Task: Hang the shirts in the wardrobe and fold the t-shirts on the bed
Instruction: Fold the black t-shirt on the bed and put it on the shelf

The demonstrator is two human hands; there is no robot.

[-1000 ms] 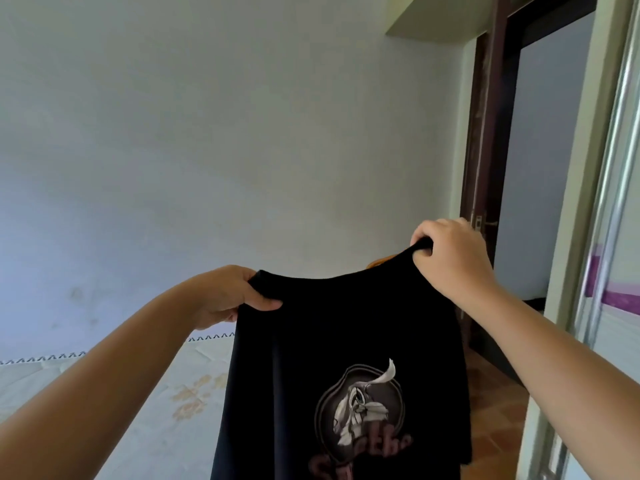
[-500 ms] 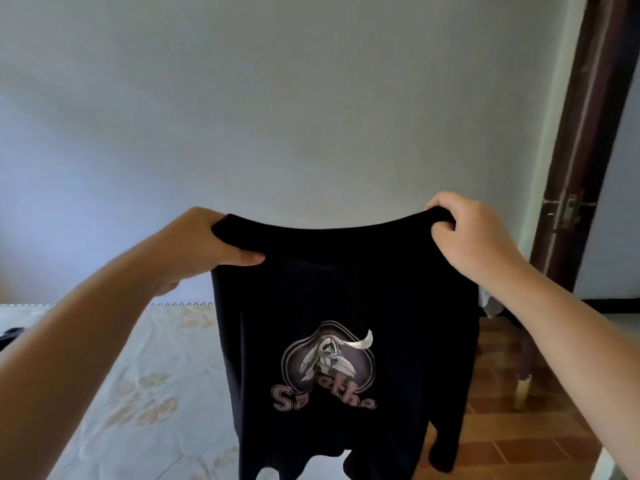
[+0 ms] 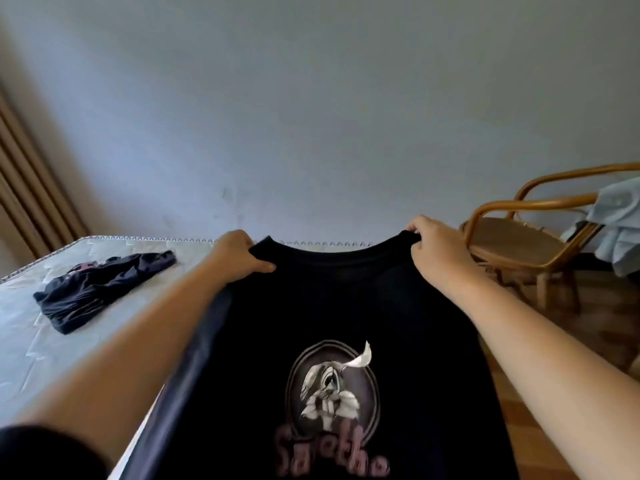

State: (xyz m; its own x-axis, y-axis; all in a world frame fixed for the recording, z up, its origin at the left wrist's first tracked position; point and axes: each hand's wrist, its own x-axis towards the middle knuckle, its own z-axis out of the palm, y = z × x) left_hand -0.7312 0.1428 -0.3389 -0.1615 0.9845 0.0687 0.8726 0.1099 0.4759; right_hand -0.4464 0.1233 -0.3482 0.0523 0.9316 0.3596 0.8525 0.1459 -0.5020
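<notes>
We hold one black t-shirt (image 3: 332,306) spread by its top edge above the side of the bed (image 3: 27,341), with our left hand (image 3: 239,254) and right hand (image 3: 433,244) each curled tight and pinching a corner of the cloth. One other dark garment (image 3: 100,289) lies crumpled on the mattress. One wicker chair (image 3: 512,244) to the right carries one pale blue shirt (image 3: 620,220).

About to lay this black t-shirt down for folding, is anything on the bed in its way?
Only a crumpled dark garment, far left on the bed, apart from the t-shirt; the nearer stretch looks bare.
</notes>
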